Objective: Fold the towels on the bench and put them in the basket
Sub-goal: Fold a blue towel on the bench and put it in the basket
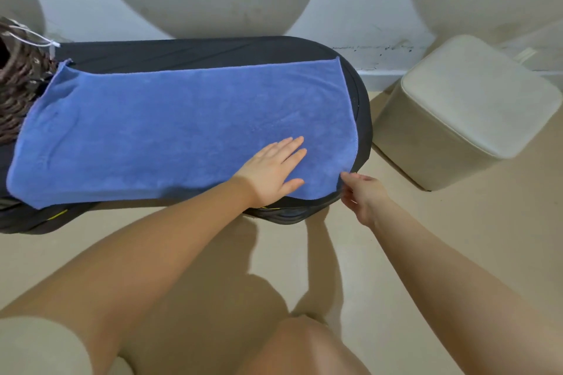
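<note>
Here the blue terry towel (pixel 182 128) lies spread lengthwise along the black oval bench (pixel 213 52), its long axis running left toward the dark wicker basket (pixel 18 85), while the left hand (pixel 271 170) presses flat and the right hand (pixel 359 192) pinches its near-right corner.

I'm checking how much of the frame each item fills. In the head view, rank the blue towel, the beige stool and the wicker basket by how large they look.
1. blue towel, spread over most of the bench.
2. beige stool.
3. wicker basket, though the frame edge cuts it off, so its true size is unsure.
</note>
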`<act>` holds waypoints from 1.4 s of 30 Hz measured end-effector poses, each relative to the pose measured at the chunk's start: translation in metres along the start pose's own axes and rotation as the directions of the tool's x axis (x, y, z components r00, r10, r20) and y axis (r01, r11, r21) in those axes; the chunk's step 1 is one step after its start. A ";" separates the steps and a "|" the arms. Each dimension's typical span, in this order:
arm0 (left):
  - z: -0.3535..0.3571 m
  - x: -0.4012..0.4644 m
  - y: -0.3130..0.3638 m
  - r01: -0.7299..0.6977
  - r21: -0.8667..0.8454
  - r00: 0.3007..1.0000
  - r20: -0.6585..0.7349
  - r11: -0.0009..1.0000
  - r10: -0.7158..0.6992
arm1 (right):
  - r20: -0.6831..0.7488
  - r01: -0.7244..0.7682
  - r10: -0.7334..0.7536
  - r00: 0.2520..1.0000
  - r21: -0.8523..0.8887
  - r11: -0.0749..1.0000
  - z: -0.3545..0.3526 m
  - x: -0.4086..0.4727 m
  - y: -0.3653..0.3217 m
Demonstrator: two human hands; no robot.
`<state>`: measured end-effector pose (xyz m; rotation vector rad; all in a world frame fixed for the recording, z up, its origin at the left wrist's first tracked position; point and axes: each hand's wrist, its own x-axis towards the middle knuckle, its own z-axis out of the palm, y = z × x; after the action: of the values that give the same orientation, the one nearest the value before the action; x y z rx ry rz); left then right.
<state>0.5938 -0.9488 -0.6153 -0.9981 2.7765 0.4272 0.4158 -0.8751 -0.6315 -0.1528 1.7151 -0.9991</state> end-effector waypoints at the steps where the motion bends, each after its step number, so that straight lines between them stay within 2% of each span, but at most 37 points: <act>1: 0.000 -0.005 -0.003 -0.002 -0.012 1.000 -0.012 1.000 0.002 | 0.017 -0.005 0.005 1.000 -0.003 1.000 0.001 -0.002 0.000; 3: -0.003 -0.012 -0.013 0.002 -0.035 1.000 -0.029 0.999 -0.003 | 0.022 0.021 -0.019 1.000 -0.070 0.997 0.007 -0.006 -0.004; 7: -0.008 -0.024 -0.025 0.003 -0.056 0.997 -0.074 0.998 -0.007 | -0.145 0.111 -0.131 0.981 -0.137 0.984 0.017 -0.011 -0.009; 10: -0.008 -0.028 -0.031 0.007 -0.063 0.995 -0.094 0.998 -0.013 | -0.106 0.127 -0.142 0.984 -0.142 0.982 0.016 -0.014 -0.010; 12: -0.006 -0.027 -0.031 0.011 -0.085 0.994 -0.104 0.996 -0.020 | -0.089 0.164 -0.188 0.978 -0.223 0.961 0.015 -0.015 -0.008; 14: -0.006 -0.024 -0.024 0.014 -0.207 0.987 -0.157 0.978 -0.047 | -0.110 0.308 -0.368 0.923 -0.360 0.880 0.016 -0.019 -0.010; 15: -0.008 -0.022 -0.018 0.022 -0.328 0.977 -0.193 0.944 -0.090 | -0.087 0.403 -0.477 0.874 -0.417 0.815 0.017 -0.020 -0.012; 17: -0.016 -0.013 -0.003 0.040 -0.625 0.961 -0.189 0.780 -0.201 | 0.026 0.559 -0.617 0.787 -0.453 0.695 0.025 -0.028 -0.020; 19: -0.027 -0.003 0.013 0.085 -0.885 0.955 -0.059 0.459 -0.290 | 0.199 0.627 -0.637 0.745 -0.536 0.566 0.035 -0.037 -0.025; 20: -0.032 0.004 0.018 0.117 -0.949 0.946 0.017 0.291 -0.325 | 0.290 0.645 -0.617 0.732 -0.586 0.491 0.039 -0.039 -0.025; 21: -0.036 0.011 0.020 0.145 -0.970 0.928 0.065 0.195 -0.368 | 0.372 0.663 -0.582 0.724 -0.607 0.437 0.042 -0.041 -0.024; 22: -0.039 0.018 0.021 0.182 -0.968 0.908 0.098 0.172 -0.408 | 0.445 0.687 -0.540 0.714 -0.591 0.422 0.044 -0.041 -0.024; 24: -0.038 0.030 0.019 0.244 -0.949 0.872 0.124 0.202 -0.474 | 0.540 0.718 -0.473 0.696 -0.509 0.475 0.044 -0.041 -0.023; 25: -0.035 0.034 0.018 0.267 -0.943 0.858 0.138 0.199 -0.494 | 0.525 0.698 -0.468 0.711 -0.451 0.556 0.043 -0.039 -0.024; 27: -0.028 0.040 0.016 0.282 -0.938 0.854 0.151 0.199 -0.499 | 0.354 0.609 -0.507 0.786 -0.303 0.733 0.040 -0.030 -0.034; 28: -0.026 0.041 0.015 0.274 -0.939 0.854 0.139 0.207 -0.502 | 0.247 0.578 -0.525 0.814 -0.264 0.772 0.039 -0.023 -0.042; 29: -0.023 0.042 0.013 0.267 -0.939 0.855 0.127 0.217 -0.503 | 0.178 0.578 -0.551 0.816 -0.309 0.756 0.038 -0.014 -0.051; 30: -0.023 0.041 0.013 0.265 -0.937 0.857 0.122 0.225 -0.501 | 0.181 0.592 -0.575 0.798 -0.414 0.691 0.038 -0.004 -0.062; 31: -0.023 0.041 0.011 0.270 -0.930 0.857 0.114 0.249 -0.502 | 0.252 0.610 -0.579 0.776 -0.535 0.585 0.038 0.006 -0.073; 33: -0.024 0.039 0.009 0.292 -0.901 0.862 0.104 0.320 -0.496 | 0.441 0.615 -0.503 0.743 -0.746 0.255 0.040 0.023 -0.094; 35: -0.027 0.037 0.008 0.315 -0.877 0.865 0.109 0.362 -0.490 | 0.536 0.559 -0.415 0.735 -0.826 -0.076 0.045 0.036 -0.111; 37: -0.030 0.034 0.007 0.330 -0.874 0.861 0.123 0.357 -0.494 | 0.592 0.495 -0.357 0.723 -0.804 -0.329 0.052 0.042 -0.126; 39: -0.032 0.032 0.005 0.330 -0.885 0.851 0.129 0.329 -0.509 | 0.602 0.439 -0.324 0.730 -0.776 -0.454 0.058 0.045 -0.138; 42: -0.036 0.023 0.002 0.299 -0.908 0.852 0.115 0.293 -0.510 | 0.576 0.327 -0.351 0.738 -0.761 -0.560 0.061 0.049 -0.151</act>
<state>0.5726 -0.9725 -0.5869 -1.9762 2.0775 1.9801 0.3921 -1.0311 -0.5675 -2.2193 2.0123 0.5724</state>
